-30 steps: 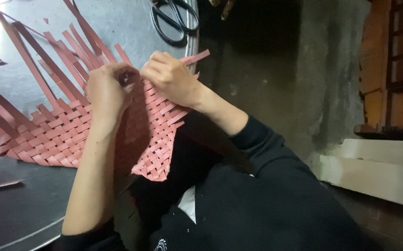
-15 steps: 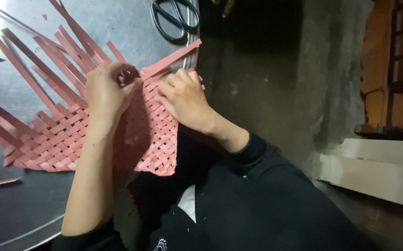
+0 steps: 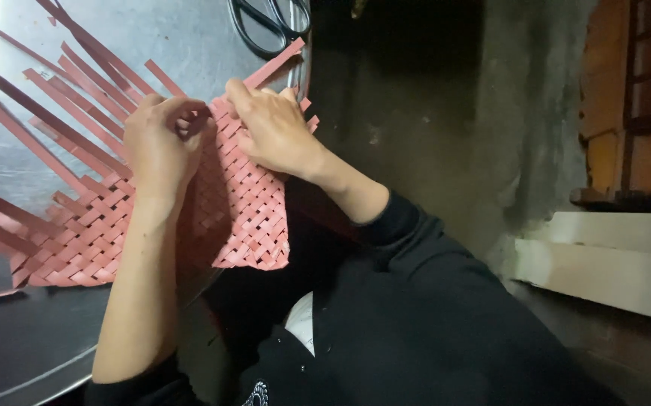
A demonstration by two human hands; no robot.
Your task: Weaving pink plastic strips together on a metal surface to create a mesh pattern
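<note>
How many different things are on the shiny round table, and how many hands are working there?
Woven pink mat: 1
Black-handled scissors: 1
Hands: 2, the left hand and the right hand, both resting on the mat
Round metal table: 1
Total: 5
The loose pink strips sticking out of the mat overlap too much to count.

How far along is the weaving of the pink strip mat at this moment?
Done: a broad patch of the woven mat is tightly interlaced and hangs over the metal table edge. In hand: the left hand and right hand press on the weave at its upper edge. Left: many loose strips fan out unwoven. Scissors lie unused.
</note>
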